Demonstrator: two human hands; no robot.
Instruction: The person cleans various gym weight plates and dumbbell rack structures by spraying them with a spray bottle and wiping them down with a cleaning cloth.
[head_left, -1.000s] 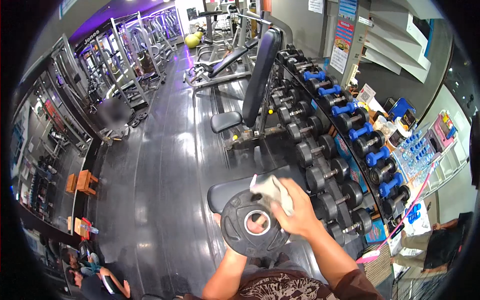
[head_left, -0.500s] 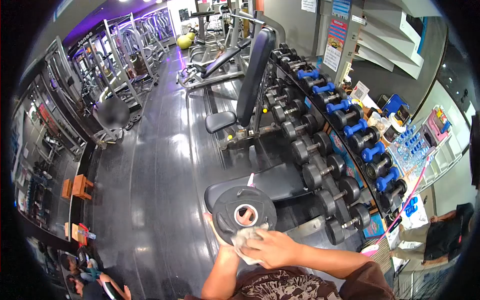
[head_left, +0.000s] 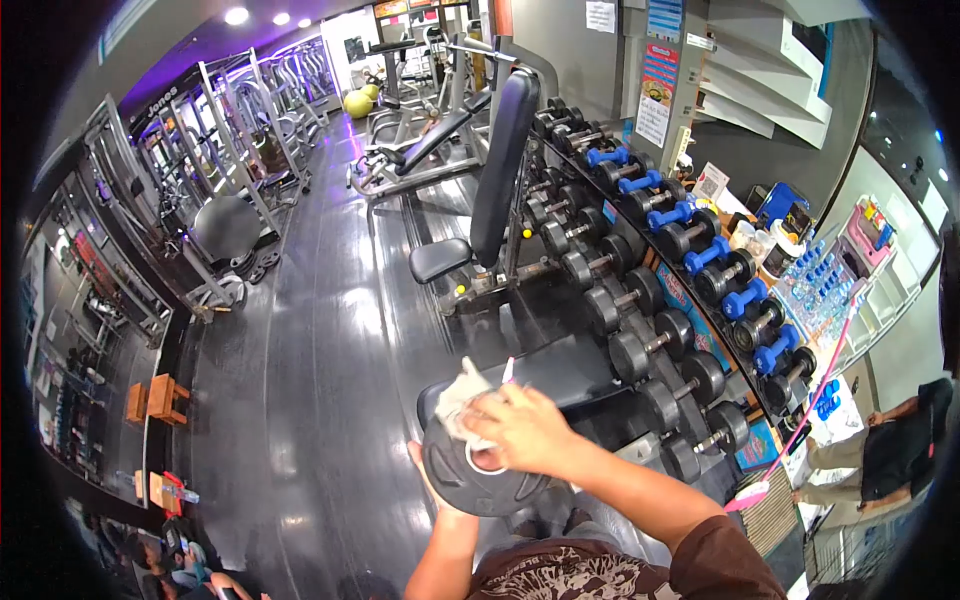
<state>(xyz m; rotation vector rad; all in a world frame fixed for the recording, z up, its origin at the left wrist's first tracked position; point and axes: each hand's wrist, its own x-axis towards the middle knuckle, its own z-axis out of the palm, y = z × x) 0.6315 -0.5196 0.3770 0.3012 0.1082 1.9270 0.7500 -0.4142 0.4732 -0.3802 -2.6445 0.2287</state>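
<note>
A round black weight plate (head_left: 482, 494) with a metal-ringed centre hole is held up in front of me. Supporting it from below and at its left edge is my left hand (head_left: 430, 478), its fingers partly hidden behind the plate. My right hand (head_left: 522, 425) grips a crumpled off-white cloth (head_left: 460, 402) and presses it on the plate's upper part, covering some of the rim and hole. Just beyond the plate lies a black padded bench (head_left: 570, 370). A bottle with a pink and white top (head_left: 508, 369) stands there, mostly hidden by my right hand.
On the right runs a dumbbell rack (head_left: 655, 245) with black and blue dumbbells. An upright bench (head_left: 500, 170) stands ahead. A pink-handled broom (head_left: 800, 430) leans at the right, near a person in dark clothing (head_left: 900, 450). Wooden stools (head_left: 166, 398) are at the left.
My right hand has moved the cloth from the plate's lower edge up to its upper part. The plate is slightly lower and tilted differently. The view has shifted a little.
</note>
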